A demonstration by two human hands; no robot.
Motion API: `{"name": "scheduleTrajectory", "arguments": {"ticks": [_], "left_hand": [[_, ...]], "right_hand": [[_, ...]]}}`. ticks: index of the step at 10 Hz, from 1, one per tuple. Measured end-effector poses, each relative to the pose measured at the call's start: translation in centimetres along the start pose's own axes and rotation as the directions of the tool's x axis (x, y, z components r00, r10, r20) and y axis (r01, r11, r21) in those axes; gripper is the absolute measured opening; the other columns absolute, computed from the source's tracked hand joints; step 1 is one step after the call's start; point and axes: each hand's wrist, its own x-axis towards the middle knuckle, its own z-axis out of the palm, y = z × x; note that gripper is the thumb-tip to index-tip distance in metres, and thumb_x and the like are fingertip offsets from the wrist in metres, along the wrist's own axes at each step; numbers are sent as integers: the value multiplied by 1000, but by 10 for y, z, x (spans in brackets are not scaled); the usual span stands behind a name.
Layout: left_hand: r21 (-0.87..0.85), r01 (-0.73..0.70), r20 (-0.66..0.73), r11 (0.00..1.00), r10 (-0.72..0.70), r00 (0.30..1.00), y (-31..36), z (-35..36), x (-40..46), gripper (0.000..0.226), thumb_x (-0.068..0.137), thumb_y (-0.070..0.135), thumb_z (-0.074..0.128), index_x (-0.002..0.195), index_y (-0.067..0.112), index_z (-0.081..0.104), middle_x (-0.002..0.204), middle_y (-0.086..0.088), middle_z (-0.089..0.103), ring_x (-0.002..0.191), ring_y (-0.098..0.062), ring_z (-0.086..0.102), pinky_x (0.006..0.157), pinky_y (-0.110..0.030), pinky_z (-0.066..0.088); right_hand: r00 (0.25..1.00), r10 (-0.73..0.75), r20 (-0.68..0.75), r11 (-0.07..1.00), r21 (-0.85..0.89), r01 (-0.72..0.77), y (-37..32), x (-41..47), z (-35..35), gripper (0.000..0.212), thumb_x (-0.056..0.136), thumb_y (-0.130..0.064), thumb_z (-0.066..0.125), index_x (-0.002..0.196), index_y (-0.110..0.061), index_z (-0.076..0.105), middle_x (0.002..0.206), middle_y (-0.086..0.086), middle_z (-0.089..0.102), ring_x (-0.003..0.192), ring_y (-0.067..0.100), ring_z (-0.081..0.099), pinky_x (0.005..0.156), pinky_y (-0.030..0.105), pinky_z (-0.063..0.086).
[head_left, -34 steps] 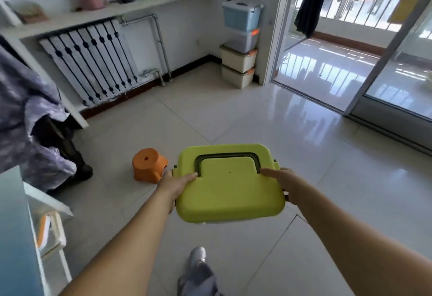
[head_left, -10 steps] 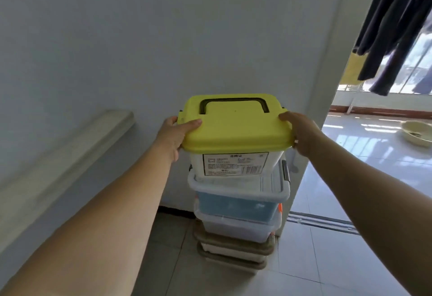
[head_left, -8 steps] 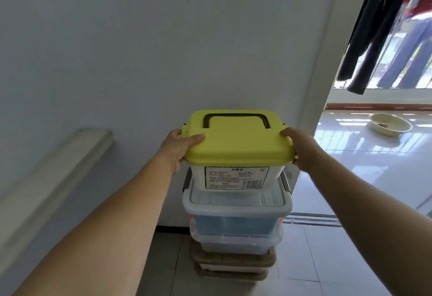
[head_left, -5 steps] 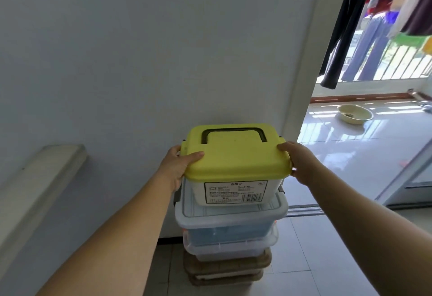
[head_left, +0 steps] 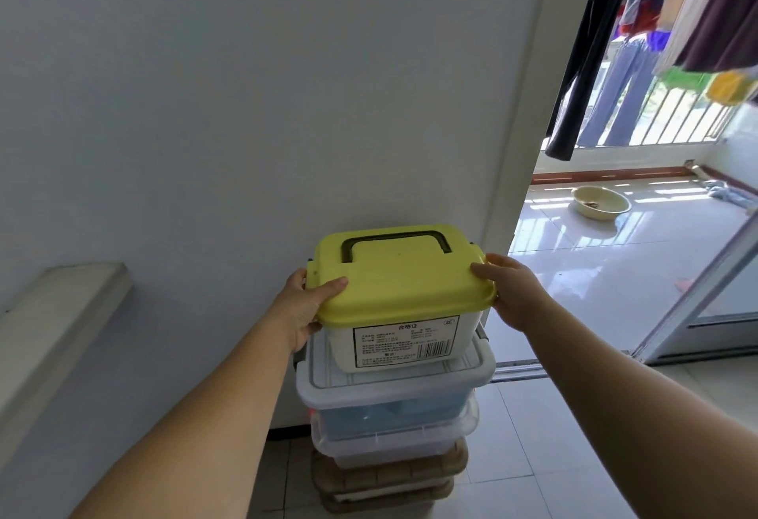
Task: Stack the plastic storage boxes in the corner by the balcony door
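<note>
A white box with a yellow-green lid (head_left: 402,280) and a dark handle sits on top of the stack in the corner. Under it is a light blue box with a clear white lid (head_left: 393,391), then a clear box (head_left: 393,442), then beige boxes (head_left: 389,481) on the floor. My left hand (head_left: 305,307) grips the lid's left edge, thumb on top. My right hand (head_left: 510,293) holds the lid's right edge, fingers hidden behind it. A barcode label faces me.
The white wall stands right behind the stack. A white shelf end (head_left: 53,321) juts out at the left. The balcony door frame (head_left: 521,149) rises just right of the stack. Beyond it are a beige basin (head_left: 601,202) on tiles and hanging laundry (head_left: 676,18).
I carried the yellow-lidded box across the room to the corner and lowered it onto the blue box's lid. Both hands kept hold of it throughout.
</note>
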Motion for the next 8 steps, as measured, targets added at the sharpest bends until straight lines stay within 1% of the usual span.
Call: {"name": "scheduleTrajectory", "arguments": {"ticks": [1, 2, 3, 4, 5, 6, 7, 8], "left_hand": [[-41, -22, -10, 999, 22, 1000, -1, 0, 3, 73, 79, 13, 72, 141, 12, 34, 138, -12, 48, 112, -28, 53, 94, -41, 47], [-53, -26, -16, 998, 25, 1000, -2, 1, 4, 71, 81, 13, 70, 142, 12, 34, 140, -12, 47, 116, -28, 52, 96, -41, 46], [-53, -15, -16, 998, 14, 1000, -2, 2, 4, 72, 83, 13, 68, 144, 14, 31, 135, -9, 49, 105, -23, 51, 85, -37, 47], [-43, 4, -31, 999, -5, 1000, -1, 2, 4, 72, 82, 14, 68, 144, 15, 31, 132, -10, 50, 100, -23, 51, 77, -35, 48], [-26, 8, -55, 1000, -10, 998, -2, 4, 3, 76, 81, 17, 70, 145, 16, 30, 136, -11, 49, 100, -23, 51, 72, -32, 49], [49, -7, -99, 999, 12, 995, -3, 2, 3, 87, 78, 24, 73, 149, 17, 23, 145, -11, 43, 113, -27, 52, 91, -38, 49], [97, -37, -136, 995, 50, 989, -6, 1, 3, 98, 76, 29, 75, 152, 16, 14, 152, -12, 34, 131, -32, 43, 109, -47, 38], [195, -63, -169, 979, 97, 981, -3, 5, -7, 97, 77, 34, 73, 152, 15, 13, 155, -13, 30, 137, -32, 37, 113, -46, 32]], "right_hand": [[1000, -15, 12, 1000, -9, 15, 1, 3, -1, 58, 87, -9, 62, 140, -2, 41, 136, 19, 50, 119, 37, 53, 101, 47, 45], [999, -36, 30, 995, -95, 39, 3, 5, 0, 57, 88, -18, 62, 140, -5, 42, 137, 17, 50, 121, 36, 52, 105, 51, 42], [997, -54, 52, 986, -153, 62, 3, 9, 1, 57, 88, -23, 61, 140, -6, 43, 136, 16, 51, 121, 34, 51, 106, 52, 41], [997, -59, 58, 984, -166, 68, 3, 11, 2, 57, 88, -23, 62, 139, -6, 44, 135, 15, 52, 121, 34, 51, 106, 51, 40], [996, -57, 63, 985, -161, 66, 4, 13, 1, 56, 87, -24, 62, 138, -7, 45, 134, 15, 53, 120, 33, 53, 106, 51, 41], [995, -60, 77, 983, -171, 72, 3, 14, -2, 57, 87, -24, 63, 138, -7, 46, 133, 15, 53, 118, 33, 53, 106, 50, 41], [995, -48, 87, 982, -175, 63, 4, 17, -4, 59, 85, -26, 65, 138, -9, 45, 136, 14, 52, 120, 33, 52, 106, 50, 40], [996, -71, 62, 967, -239, 84, 2, 15, -7, 62, 84, -30, 66, 139, -13, 43, 139, 13, 48, 124, 33, 50, 107, 50, 39]]}}
